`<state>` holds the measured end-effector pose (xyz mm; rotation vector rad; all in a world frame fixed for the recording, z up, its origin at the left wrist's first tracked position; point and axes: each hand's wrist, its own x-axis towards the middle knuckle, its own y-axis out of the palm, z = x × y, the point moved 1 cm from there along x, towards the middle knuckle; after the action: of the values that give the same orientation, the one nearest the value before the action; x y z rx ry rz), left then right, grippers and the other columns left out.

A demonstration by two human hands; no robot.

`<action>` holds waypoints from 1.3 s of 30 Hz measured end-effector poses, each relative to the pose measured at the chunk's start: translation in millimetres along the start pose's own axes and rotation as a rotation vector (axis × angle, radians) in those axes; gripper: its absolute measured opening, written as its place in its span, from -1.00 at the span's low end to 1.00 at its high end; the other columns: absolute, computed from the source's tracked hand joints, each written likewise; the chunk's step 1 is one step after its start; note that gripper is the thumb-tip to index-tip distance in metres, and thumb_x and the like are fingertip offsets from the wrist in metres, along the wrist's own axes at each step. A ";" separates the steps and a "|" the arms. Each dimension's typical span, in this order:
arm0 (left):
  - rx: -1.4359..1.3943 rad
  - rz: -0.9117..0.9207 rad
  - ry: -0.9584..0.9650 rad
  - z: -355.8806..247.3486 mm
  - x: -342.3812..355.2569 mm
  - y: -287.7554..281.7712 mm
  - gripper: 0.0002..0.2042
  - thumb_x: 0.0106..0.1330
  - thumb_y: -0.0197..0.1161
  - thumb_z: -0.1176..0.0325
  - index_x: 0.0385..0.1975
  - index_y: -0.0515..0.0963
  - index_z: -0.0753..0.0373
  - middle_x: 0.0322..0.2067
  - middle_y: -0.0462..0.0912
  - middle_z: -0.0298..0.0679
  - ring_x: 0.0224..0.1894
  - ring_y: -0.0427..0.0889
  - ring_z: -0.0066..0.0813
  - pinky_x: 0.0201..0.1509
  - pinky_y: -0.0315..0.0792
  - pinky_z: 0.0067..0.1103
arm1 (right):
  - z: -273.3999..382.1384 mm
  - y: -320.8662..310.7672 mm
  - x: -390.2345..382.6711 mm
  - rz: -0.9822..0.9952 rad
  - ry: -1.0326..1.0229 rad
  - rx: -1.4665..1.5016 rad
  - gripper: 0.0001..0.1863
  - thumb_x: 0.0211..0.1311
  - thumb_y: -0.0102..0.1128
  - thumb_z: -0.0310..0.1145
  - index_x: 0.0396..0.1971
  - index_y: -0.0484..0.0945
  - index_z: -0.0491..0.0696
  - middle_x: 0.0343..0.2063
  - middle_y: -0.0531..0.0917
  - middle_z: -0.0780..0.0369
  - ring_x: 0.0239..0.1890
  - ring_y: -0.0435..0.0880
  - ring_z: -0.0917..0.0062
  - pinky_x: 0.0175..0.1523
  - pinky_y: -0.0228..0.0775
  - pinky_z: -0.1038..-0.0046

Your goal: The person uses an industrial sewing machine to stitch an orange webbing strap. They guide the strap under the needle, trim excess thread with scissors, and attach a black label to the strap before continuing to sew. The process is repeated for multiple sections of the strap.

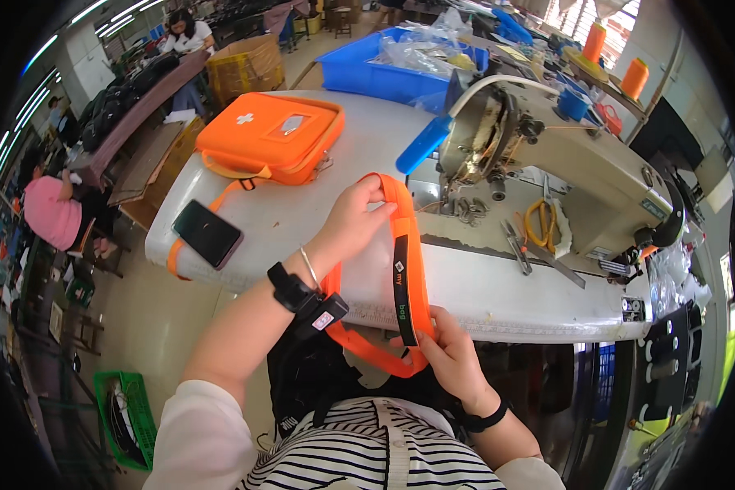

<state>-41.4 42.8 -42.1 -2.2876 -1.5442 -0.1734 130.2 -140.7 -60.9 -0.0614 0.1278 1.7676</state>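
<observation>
An orange webbing strap [417, 282] with a black label strip on it hangs in a loop in front of me. My left hand [359, 219] is closed on its upper bend, thumb and fingers pinching the band. Lower down, at the table's front edge, my right hand [452, 353] grips the strap beside the label's bottom end. To the left on the white table lies an orange zippered case [271, 137] with a white cross. The sewing machine [604, 155] stands just right of the strap, a blue-handled lever [425, 145] at its front.
A black phone [207, 234] rests on an orange strap at the table's left. Yellow-handled scissors [541, 222] and tweezers [517, 247] lie by the machine. Behind are a blue bin [384, 69] of plastic bags and orange thread cones [634, 79]. Other people sit at left.
</observation>
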 end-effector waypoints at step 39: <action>0.451 0.319 0.471 22.7 69.0 14.3 -0.89 0.05 0.30 0.41 -0.59 0.50 0.24 -0.46 0.54 -0.20 -0.31 0.54 -0.19 -0.25 0.44 -0.35 | 58.7 -105.6 120.2 -0.130 -0.416 -1.307 -0.61 0.17 0.19 -0.34 0.04 0.53 0.10 -0.23 0.61 0.07 0.08 0.40 0.09 0.12 0.28 0.09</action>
<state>-3.7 106.5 -45.3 -1.9186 -0.8662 -0.2303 211.4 4.0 -21.7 -0.6135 -1.3036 1.4261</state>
